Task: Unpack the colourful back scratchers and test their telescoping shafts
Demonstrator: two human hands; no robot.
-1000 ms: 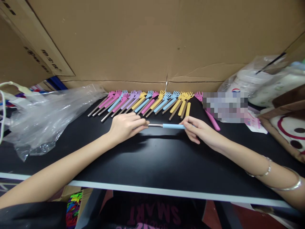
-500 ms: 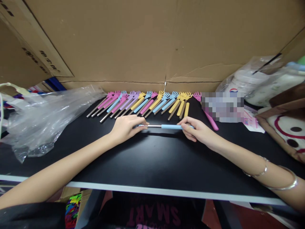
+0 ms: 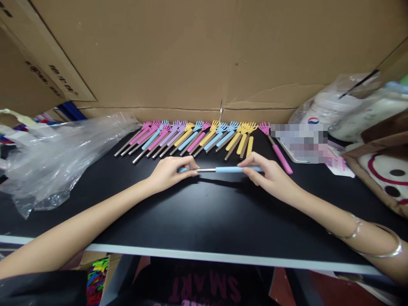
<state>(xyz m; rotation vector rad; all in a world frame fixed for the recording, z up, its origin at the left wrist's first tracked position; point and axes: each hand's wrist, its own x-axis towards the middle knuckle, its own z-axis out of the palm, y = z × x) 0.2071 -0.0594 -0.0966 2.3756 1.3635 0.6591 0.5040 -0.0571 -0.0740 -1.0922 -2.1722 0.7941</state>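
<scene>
Over the middle of a black table (image 3: 207,221), a blue scratcher (image 3: 228,169) is held level between two hands. The left hand (image 3: 178,169) pinches its metal shaft, the right hand (image 3: 261,170) its handle. Beyond lies a row of coloured scratchers (image 3: 188,141), with a clear bag (image 3: 57,157) to the left and a pink scratcher (image 3: 281,158) to the right.

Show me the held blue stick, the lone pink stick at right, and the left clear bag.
Held blue stick (image 3: 223,169): head view, on the grip.
Lone pink stick (image 3: 279,154): head view, on the grip.
Left clear bag (image 3: 65,158): head view, on its middle.
</scene>
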